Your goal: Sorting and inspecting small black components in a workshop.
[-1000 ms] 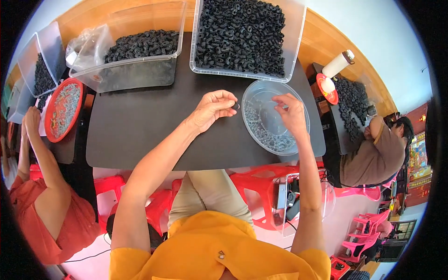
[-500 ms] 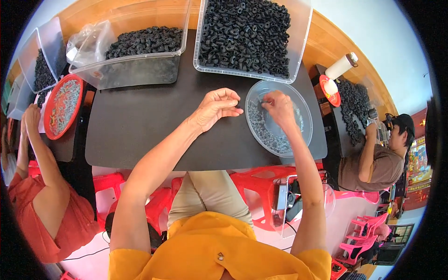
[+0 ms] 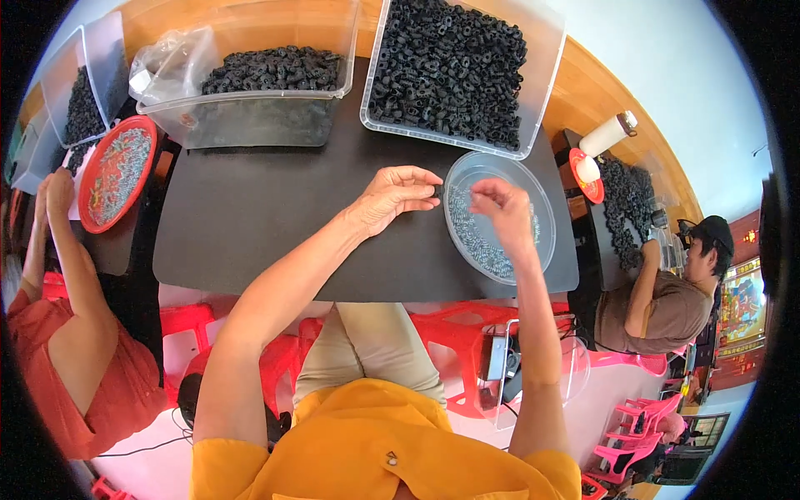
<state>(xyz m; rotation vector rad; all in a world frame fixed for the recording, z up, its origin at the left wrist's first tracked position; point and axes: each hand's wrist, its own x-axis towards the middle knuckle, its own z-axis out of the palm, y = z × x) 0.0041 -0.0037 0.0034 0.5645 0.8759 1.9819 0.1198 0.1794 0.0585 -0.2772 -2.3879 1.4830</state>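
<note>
My left hand (image 3: 396, 198) pinches a small black plastic part (image 3: 438, 191) between thumb and fingertips, just left of a round clear tray (image 3: 546, 187). Small silvery screws (image 3: 483, 252) lie scattered across that tray. Above them is my right hand (image 3: 505, 208), thumb and fingers drawn together and slightly blurred; whatever they may hold is too small to make out. Farther back, a clear bin (image 3: 537, 92) is heaped with black plastic parts (image 3: 446, 75) like the one in my left hand.
Another clear bin (image 3: 250, 125) of black pieces stands at the back left, a plastic bag (image 3: 171, 62) in it. A red tray (image 3: 100, 212) of screws lies left, beside a person in red (image 3: 92, 375). Rightward, a person in brown (image 3: 658, 304) sits near black parts (image 3: 629, 196) and a bottle (image 3: 607, 135).
My right hand has lifted slightly off the screws and its fingers have come round toward my left hand. My left hand has shifted a little right, still holding the black part. The view has shifted slightly.
</note>
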